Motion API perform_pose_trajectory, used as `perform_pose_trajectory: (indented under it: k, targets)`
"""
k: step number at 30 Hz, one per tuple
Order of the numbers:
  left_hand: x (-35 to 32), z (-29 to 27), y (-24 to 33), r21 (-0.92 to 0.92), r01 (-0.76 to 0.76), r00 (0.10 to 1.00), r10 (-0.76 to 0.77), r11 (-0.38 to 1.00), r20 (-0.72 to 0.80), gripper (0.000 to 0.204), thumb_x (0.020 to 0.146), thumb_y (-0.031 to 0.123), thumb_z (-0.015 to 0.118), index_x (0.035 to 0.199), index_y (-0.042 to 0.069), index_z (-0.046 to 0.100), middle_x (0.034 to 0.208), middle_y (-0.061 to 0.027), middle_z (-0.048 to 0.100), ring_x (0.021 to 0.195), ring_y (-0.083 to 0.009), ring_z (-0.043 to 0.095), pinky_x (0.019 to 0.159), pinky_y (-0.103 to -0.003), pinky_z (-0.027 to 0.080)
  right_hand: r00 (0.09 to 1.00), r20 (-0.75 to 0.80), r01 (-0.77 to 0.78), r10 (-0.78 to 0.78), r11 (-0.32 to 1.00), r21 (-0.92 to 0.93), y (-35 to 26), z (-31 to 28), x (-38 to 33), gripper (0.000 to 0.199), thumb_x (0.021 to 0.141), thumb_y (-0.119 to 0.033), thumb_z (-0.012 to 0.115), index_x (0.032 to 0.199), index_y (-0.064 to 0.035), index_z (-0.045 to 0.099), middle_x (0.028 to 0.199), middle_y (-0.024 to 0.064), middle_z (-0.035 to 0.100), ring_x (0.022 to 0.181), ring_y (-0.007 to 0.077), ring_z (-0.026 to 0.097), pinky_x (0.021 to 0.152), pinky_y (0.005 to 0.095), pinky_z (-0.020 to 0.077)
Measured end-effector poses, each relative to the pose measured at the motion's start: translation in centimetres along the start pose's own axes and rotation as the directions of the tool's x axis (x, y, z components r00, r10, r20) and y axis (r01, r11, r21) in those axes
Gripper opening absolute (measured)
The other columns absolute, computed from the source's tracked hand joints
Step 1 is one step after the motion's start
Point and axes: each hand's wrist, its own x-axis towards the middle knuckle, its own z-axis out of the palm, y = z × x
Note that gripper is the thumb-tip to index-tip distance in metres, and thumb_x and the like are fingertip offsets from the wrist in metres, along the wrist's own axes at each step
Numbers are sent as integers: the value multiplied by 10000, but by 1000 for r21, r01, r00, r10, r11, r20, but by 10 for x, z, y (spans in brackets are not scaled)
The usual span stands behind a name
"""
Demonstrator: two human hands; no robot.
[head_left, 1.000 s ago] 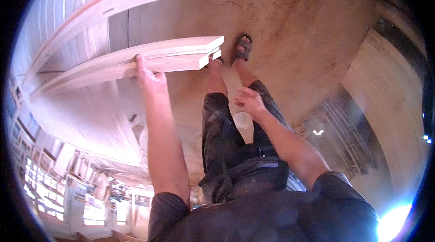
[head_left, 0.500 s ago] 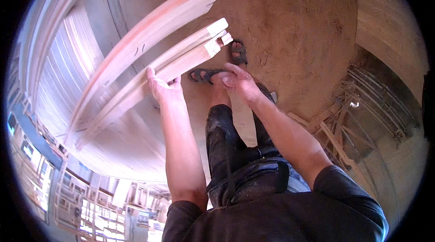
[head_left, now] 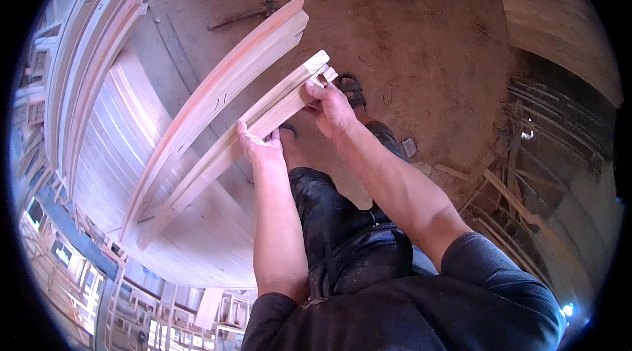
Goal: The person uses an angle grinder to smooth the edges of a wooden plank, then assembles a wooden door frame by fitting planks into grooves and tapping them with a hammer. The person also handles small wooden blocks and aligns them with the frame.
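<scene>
The person stands on a brown dirt floor (head_left: 421, 28) and holds a long pale wooden piece with a notched end (head_left: 263, 117). The left hand (head_left: 258, 146) is closed around the lower edge of this piece, partway along it. The right hand (head_left: 331, 109) grips the same piece close to its notched end, with the fingers wrapped over the wood. Half a second ago the right hand was just coming up to that end; now it has a firm hold there.

The wooden piece slants from the lower left up to the upper right, out in front of the person's body. A second long pale wooden board with a pinkish edge (head_left: 217, 98) lies just beside it on the far side, slanting the same way. Both look more upright than a second ago, when they ran almost flat across the view.

Under them on the left is a wide stack of pale wooden planks (head_left: 125, 127). Below the hands are the person's dark trousers (head_left: 342, 232), and a foot in a dark sandal (head_left: 353, 89) shows on the floor just past the right hand.
</scene>
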Motion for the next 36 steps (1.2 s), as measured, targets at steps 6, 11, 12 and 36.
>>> perform_pose_trajectory:
  k: [6, 11, 12, 36]
  targets:
    - [36, -18, -14, -59, 164, 980, -156, 985, 121, 547, 922, 367, 649, 1352, 61, 506, 1320, -174, 547, 1235, -354, 521, 1017, -571, 464, 993, -70, 95, -92, 995, 29, 22, -30, 42, 381, 928, -232, 675, 1287, -157, 574, 1167, -20, 618, 1068, 174, 575, 989, 433, 435]
    - [62, -30, -13, -139, 282, 942, -246, 949, 228, 462, 907, 221, 704, 1299, 50, 530, 1232, -149, 602, 1167, -332, 562, 1000, -533, 489, 977, -207, 64, -57, 998, 26, 27, -28, 62, 397, 946, -224, 600, 1317, -91, 552, 1266, 71, 605, 1188, 264, 543, 1045, 473, 408]
    - [56, -35, -14, -100, 280, 939, -251, 955, 235, 483, 908, 248, 702, 1312, 57, 518, 1297, -177, 556, 1219, -350, 522, 1042, -555, 451, 974, -218, 72, -54, 994, 77, 28, -31, 64, 404, 939, -219, 601, 1317, -86, 548, 1268, 81, 606, 1192, 272, 542, 1053, 467, 404]
    - [146, -308, 197, -136, -146, 950, 100, 980, -297, 489, 841, 147, 742, 1281, 24, 566, 1210, -111, 639, 1107, -263, 615, 950, -434, 494, 900, -420, 7, -115, 968, -251, 21, -43, 4, 450, 1007, -248, 467, 1401, -32, 486, 1388, 161, 540, 1286, 361, 505, 1054, 569, 418]
